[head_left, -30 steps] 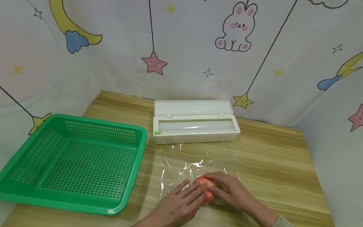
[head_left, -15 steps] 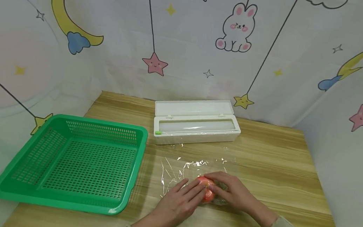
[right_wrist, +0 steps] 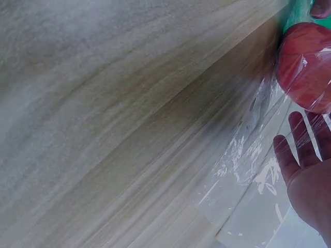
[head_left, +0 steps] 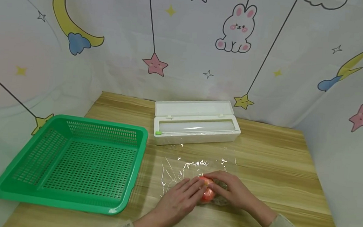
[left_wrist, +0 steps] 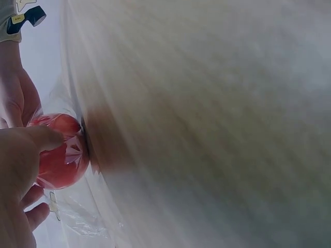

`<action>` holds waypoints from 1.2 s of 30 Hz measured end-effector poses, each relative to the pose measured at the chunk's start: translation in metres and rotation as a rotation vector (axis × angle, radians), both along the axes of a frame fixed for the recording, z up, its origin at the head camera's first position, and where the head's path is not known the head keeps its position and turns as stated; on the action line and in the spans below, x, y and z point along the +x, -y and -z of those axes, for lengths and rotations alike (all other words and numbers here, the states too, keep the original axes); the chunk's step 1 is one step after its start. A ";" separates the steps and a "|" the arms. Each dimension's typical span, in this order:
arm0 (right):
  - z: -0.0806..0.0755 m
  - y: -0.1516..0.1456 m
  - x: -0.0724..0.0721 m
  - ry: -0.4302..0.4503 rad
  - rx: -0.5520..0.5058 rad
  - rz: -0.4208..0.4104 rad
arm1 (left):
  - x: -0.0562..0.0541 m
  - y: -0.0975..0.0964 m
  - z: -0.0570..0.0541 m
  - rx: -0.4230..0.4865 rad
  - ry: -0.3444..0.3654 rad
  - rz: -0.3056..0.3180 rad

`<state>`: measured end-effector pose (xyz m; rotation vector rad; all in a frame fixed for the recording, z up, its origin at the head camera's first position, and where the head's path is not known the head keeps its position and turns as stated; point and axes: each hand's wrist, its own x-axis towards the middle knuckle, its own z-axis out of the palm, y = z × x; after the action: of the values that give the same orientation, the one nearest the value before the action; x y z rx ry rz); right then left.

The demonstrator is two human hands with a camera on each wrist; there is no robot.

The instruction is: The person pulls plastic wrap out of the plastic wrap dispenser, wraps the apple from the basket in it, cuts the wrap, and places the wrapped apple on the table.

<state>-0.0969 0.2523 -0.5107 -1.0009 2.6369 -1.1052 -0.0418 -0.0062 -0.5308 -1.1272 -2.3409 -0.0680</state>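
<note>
A red apple [head_left: 207,195] sits on the table with clear cling film over it; creases shine on its skin in both wrist views. My left hand [head_left: 177,204] holds it from the left, fingers laid over its upper side and thumb against its front in the left wrist view. From the right, my right hand [head_left: 234,191] grips the apple between thumb and forefinger, its other fingers spread beside the film [right_wrist: 243,160]. Bunched film lies under the right palm. Behind the apple, the flat film sheet [head_left: 193,167] stretches back to a white dispenser box [head_left: 198,138].
The dispenser's lid [head_left: 194,109] stands raised against the patterned cloth backdrop, with a green slide cutter [head_left: 158,133] at the left of its front bar. A large green plastic basket [head_left: 67,206] occupies the table's left side. Bare wood [head_left: 279,162] shows at the right.
My left fingers have shifted slightly over the apple, and more of its front shows. The right hand stays nearly in place. Dispenser and basket have not moved.
</note>
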 end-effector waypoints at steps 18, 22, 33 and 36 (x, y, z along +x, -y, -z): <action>0.001 -0.001 -0.002 -0.023 0.001 -0.011 | -0.008 -0.001 -0.002 0.071 0.028 0.005; 0.000 -0.001 -0.002 -0.012 0.008 -0.013 | -0.011 0.000 -0.002 0.139 0.118 0.017; 0.004 -0.001 0.000 0.027 0.028 0.014 | -0.019 0.002 -0.010 0.194 0.393 -0.025; 0.003 -0.002 0.002 0.013 0.036 0.033 | -0.022 0.004 -0.011 0.210 0.447 -0.039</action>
<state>-0.0951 0.2540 -0.5142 -0.9432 2.6627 -1.0631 -0.0635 -0.0098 -0.5201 -1.0426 -2.6598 -0.5921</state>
